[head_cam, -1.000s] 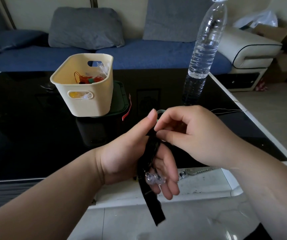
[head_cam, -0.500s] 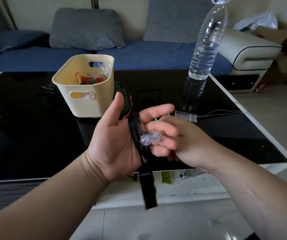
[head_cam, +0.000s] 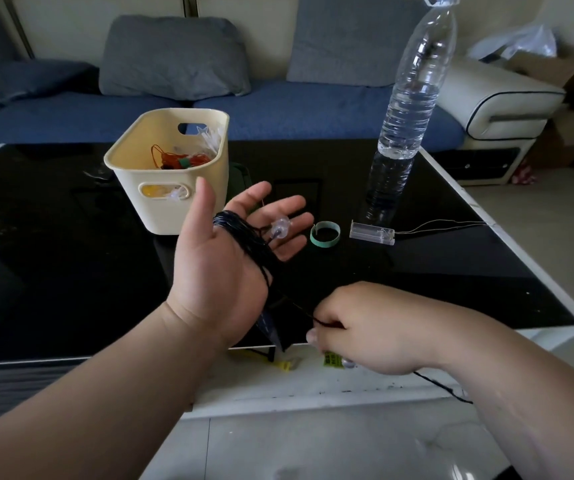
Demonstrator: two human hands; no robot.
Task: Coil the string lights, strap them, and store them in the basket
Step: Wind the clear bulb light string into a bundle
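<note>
We see the cream basket [head_cam: 160,220] standing on the black table [head_cam: 53,271], with orange wire and clear bulbs inside it. Just right of the basket and nearer to us, the left hand [head_cam: 216,271] is held palm up with its fingers straight and spread. The string lights [head_cam: 240,230] are wound as a black coil round its palm, and 1 clear bulb [head_cam: 280,227] lies on the fingers. Farther right of the basket and closest to us, the right hand [head_cam: 368,327] has its fingers curled, pinching 1 black strand that runs up to the coil. Right of the basket, past the left hand, a green strap [head_cam: 323,242] lies looped on the table, then a clear battery box [head_cam: 372,233]. A water bottle [head_cam: 413,98] stands farthest right of the basket.
</note>
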